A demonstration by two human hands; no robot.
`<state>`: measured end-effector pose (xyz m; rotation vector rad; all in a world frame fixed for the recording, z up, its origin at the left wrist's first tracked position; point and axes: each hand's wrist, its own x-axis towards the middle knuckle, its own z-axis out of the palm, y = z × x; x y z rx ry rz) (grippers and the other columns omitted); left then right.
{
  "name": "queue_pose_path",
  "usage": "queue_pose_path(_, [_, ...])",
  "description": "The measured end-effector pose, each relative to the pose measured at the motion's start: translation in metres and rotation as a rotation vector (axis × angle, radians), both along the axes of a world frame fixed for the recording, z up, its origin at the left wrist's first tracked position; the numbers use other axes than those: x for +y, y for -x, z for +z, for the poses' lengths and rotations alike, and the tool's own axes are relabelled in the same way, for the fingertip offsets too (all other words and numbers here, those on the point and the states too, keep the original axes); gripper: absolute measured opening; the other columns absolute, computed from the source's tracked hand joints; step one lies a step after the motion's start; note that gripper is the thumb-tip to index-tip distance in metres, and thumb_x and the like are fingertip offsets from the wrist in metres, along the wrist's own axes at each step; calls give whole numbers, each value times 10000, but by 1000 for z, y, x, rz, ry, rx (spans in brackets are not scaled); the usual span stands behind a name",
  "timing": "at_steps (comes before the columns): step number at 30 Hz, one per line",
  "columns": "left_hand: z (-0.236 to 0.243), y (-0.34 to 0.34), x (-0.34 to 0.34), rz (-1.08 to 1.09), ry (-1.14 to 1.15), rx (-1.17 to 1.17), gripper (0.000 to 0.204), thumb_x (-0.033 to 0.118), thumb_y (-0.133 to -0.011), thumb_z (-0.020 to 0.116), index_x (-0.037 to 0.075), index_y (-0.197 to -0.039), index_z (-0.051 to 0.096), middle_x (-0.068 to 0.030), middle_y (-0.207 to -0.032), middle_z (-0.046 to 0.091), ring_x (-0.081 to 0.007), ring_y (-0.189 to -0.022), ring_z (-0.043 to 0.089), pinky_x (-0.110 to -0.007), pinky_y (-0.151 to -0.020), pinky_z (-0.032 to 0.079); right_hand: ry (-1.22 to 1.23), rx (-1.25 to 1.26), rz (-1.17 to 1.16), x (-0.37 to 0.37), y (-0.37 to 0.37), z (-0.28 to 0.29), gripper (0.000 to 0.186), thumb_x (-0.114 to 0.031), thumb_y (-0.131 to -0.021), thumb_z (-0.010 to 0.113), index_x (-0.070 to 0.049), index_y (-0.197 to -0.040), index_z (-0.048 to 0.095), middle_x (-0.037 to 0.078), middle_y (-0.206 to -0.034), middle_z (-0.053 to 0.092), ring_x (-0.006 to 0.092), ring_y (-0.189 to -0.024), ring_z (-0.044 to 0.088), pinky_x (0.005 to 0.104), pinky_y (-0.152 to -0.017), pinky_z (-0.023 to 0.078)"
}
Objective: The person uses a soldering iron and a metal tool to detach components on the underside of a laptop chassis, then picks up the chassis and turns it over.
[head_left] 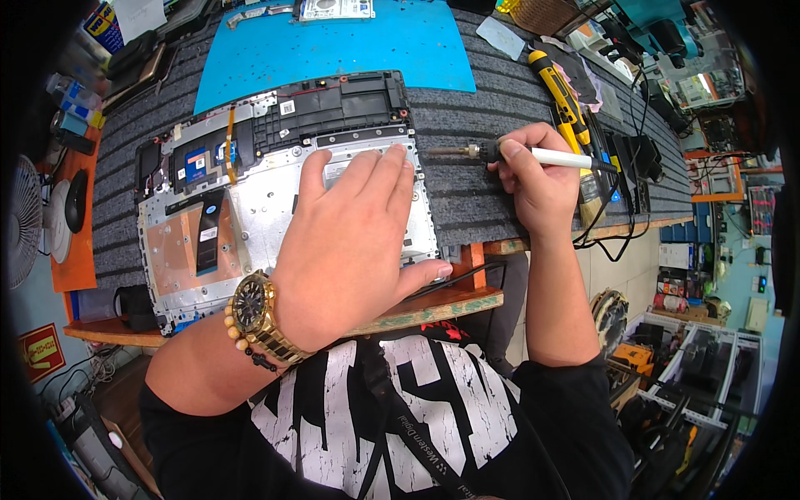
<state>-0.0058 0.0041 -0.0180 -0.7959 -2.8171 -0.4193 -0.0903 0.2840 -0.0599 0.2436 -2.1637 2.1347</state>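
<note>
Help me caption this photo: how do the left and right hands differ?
The left hand lies spread, palm down, over the laptop case; the right hand curls around a white-handled soldering iron. The left hand's wrist carries a gold watch; the right hand's wrist is bare. Both hands are ungloved.

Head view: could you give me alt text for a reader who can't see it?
A person's left hand rests on an opened laptop chassis while the right hand holds a white-handled soldering iron, tip pointing toward the chassis's right edge. The chassis lies on a grey striped mat, with a blue mat beyond.
</note>
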Motion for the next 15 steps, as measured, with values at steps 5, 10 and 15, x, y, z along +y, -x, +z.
queue_pose_path(5, [1, 0, 0, -2, 4, -1, 989, 664, -941, 891, -116, -1520, 708, -201, -1625, 673, -293, -1468, 621, -624, -1308, 374, 28, -7, -2, 1, 0, 0, 93, -79, -1062, 849, -17, -1066, 779, 55, -834, 781, 75, -664, 656, 248, -600, 486])
queue_pose_path(10, [2, 1, -1, -8, 2, -67, 1069, 719, -955, 851, -125, -1578, 651, -233, -1680, 640, -373, -1539, 595, -673, -1327, 359, -30, 0, -6, 0, -1, 0, 92, -70, -1057, 852, -12, -1068, 781, 50, -833, 779, 74, -667, 657, 249, -602, 488])
queue_pose_path(15, [0, 0, 0, -3, -4, -1, 987, 666, -947, 886, -116, -1521, 707, -203, -1624, 673, -296, -1471, 619, -622, -1312, 374, 14, 7, -6, -1, -1, 0, 94, -68, -1053, 857, -14, -1071, 783, 47, -839, 782, 73, -670, 657, 247, -606, 490])
